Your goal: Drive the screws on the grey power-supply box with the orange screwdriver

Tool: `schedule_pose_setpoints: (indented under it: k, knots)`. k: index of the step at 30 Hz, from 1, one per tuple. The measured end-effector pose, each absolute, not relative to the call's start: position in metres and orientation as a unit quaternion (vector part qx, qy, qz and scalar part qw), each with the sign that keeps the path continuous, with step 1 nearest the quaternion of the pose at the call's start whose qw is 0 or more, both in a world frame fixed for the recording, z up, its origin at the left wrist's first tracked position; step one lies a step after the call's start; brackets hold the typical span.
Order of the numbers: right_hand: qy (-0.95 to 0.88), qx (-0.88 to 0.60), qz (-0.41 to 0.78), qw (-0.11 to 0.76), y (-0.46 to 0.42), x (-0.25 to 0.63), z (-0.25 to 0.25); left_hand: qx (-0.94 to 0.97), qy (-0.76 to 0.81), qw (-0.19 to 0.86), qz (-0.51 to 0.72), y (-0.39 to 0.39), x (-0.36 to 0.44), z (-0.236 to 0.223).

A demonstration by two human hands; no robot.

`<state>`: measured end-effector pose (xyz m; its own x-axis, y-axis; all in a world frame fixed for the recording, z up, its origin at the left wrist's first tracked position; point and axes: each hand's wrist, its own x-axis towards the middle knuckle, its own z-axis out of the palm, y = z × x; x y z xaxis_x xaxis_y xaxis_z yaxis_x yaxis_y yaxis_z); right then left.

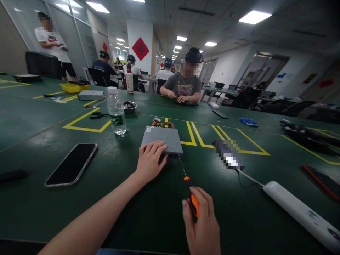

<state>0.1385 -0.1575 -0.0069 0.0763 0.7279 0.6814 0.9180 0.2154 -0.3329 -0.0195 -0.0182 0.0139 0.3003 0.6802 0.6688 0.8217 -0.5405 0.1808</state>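
Note:
A grey metal computer power supply [160, 136] lies on the green table in front of me, with a bundle of coloured wires [162, 123] behind it. My left hand [152, 157] holds it, fingers across the top and thumb down at the near side. In my right hand [202, 217] is a screwdriver [194, 202] with an orange and black handle. The shaft slants up and away, and its tip is at the power supply's near right corner. Whether the tip sits in a screw is too small to tell.
A water bottle [117, 113] and a phone [71, 164] are on the left. A metal bowl [130, 107] stands behind the bottle. On the right lie a power strip [300, 214], a blurred device [228, 156] and a blue item [249, 122]. A person [186, 83] sits opposite.

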Motion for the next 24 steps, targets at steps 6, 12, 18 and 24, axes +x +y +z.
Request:
schedule_pose_setpoints:
  k: [6,12,18,24]
  knots:
    - [-0.693,-0.583,-0.124,0.405,-0.1569,0.1295,-0.0109,-0.799,-0.472,0.097,-0.359,-0.0178,-0.0198,0.0135]
    - [-0.677,-0.624,-0.100,0.377,-0.1610,0.1377,-0.0118,-0.800,-0.470,0.097,-0.360,-0.0173,-0.0203,0.0128]
    - [-0.690,-0.593,-0.113,0.399,-0.1575,0.1340,-0.0133,-0.801,-0.469,0.097,-0.360,-0.0179,-0.0200,0.0130]
    - [-0.663,-0.616,-0.134,0.403,-0.1566,0.1360,-0.0105,-0.798,-0.470,0.093,-0.365,-0.0176,-0.0196,0.0127]
